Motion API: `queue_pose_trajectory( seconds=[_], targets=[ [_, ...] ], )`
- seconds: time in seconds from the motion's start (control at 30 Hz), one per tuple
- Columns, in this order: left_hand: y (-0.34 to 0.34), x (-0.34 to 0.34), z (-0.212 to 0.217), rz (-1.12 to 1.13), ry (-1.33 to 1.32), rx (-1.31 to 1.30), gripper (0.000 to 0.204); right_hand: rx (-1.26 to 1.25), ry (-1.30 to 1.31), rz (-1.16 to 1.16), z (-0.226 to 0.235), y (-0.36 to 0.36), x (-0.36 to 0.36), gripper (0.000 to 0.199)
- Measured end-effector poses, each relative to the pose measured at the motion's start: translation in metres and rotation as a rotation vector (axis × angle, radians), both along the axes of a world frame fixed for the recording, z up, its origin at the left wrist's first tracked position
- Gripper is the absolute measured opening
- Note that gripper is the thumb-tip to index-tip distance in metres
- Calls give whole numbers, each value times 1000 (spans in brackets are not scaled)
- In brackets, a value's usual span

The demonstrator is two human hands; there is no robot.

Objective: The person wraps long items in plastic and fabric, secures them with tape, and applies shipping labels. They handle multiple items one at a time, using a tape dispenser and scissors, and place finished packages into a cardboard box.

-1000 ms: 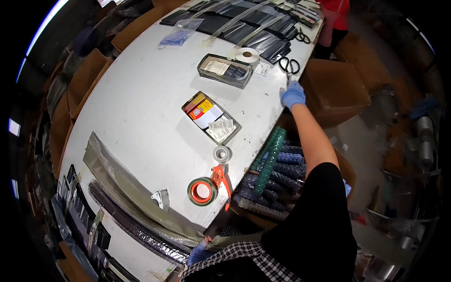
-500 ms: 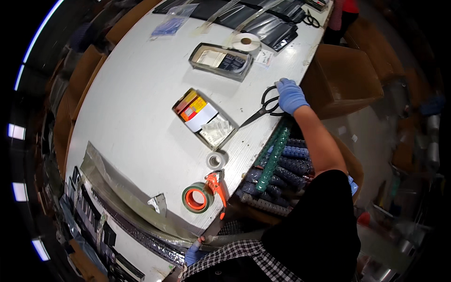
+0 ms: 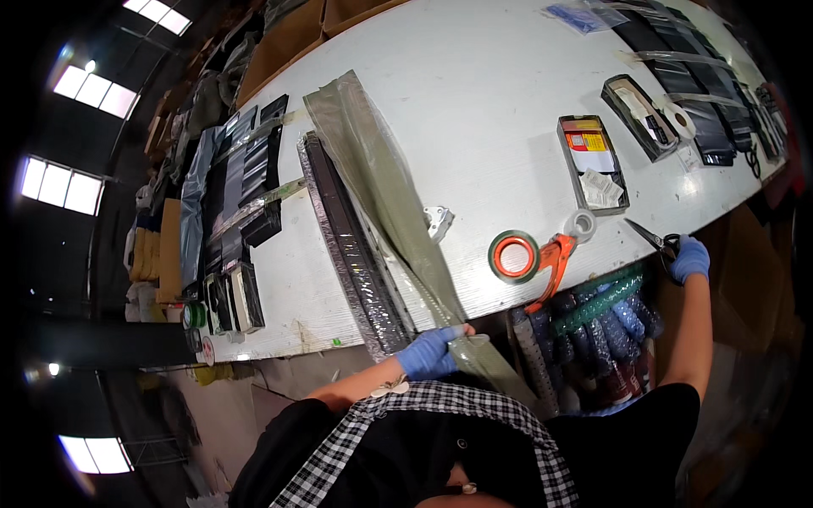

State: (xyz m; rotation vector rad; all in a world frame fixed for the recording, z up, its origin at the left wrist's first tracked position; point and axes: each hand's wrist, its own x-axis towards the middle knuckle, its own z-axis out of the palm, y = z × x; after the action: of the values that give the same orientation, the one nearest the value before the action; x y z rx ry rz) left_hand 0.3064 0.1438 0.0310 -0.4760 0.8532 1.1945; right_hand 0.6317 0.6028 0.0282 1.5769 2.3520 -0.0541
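My blue-gloved left hand (image 3: 430,353) is closed on the near end of a long olive-green plastic sleeve (image 3: 377,169), which lies across the table and hangs over its front edge. Beside the sleeve lies a long dark piece wrapped in shiny clear film (image 3: 347,245). At the right, my gloved right hand (image 3: 690,259) grips the handles of black scissors (image 3: 650,236) at the table edge. Their blades point left, toward an open box of cards and papers (image 3: 591,161). A small white bracket-like piece (image 3: 439,222) lies right of the sleeve.
A green-and-orange tape roll (image 3: 514,256), an orange tape dispenser (image 3: 555,267) and a small white roll (image 3: 581,225) lie near the front edge. Below stand bubble-wrapped rolls (image 3: 605,326). Black packs (image 3: 254,178) lie left, others (image 3: 686,76) far right, near a second box (image 3: 639,117).
My view has swung left, showing more of the sleeve and the table's left end. My left hand, mostly hidden before, now shows plainly on the sleeve. The right hand still holds the scissors.
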Motion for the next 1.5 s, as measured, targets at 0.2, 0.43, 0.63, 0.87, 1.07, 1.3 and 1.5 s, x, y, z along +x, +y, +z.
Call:
queue_pose_trajectory(
  seconds=[0.2, 0.43, 0.63, 0.87, 1.07, 1.3, 1.5],
  targets=[
    [-16, -3, -2, -243, 172, 131, 17, -293, 1452, -370, -38, -264, 78, 49],
    [-24, 28, -31, -61, -129, 146, 18, -980, 1849, -335, 37, -595, -25, 75],
    [-33, 26, -27, -127, -45, 75, 14, -954, 1534, -639, -47, -708, -81, 62],
    [-46, 11, -31, -168, 97, 99, 11, -992, 2174, -850, -138, -668, -168, 44],
    [-58, 0, -35, -252, 296, 231, 10, -728, 1947, -772, -112, -634, -153, 42],
    [-48, 2, -20, -229, 302, 226, 24, -814, 1799, -774, -79, -640, -142, 53],
    [-42, 1, -17, -258, 185, 180, 20, -883, 1443, -668, -83, -658, -141, 59]
  ],
)
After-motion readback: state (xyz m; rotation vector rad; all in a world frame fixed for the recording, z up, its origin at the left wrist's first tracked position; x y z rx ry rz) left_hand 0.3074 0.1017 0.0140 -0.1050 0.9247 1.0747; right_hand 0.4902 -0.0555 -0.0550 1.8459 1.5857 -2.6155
